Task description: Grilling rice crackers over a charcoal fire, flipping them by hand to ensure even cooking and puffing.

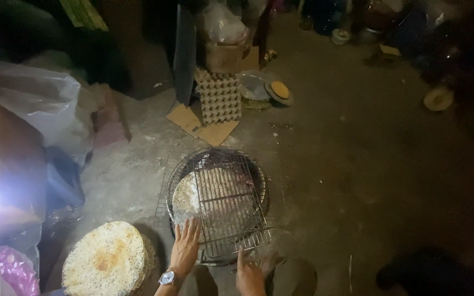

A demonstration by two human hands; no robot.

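While the left hand [185, 246] is lying flat, open, on the grill [231, 205] edge | right hand [249, 274] is blurring, grip unclear | wafer [190, 194] under grill looking thin, brittle: take by rim.

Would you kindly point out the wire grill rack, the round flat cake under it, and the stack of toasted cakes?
Wire grill rack [231, 211], head view, on the middle bars.
Round flat cake [185, 197], head view, on its left part showing through the rack.
Stack of toasted cakes [105, 260], head view, top cake's centre.
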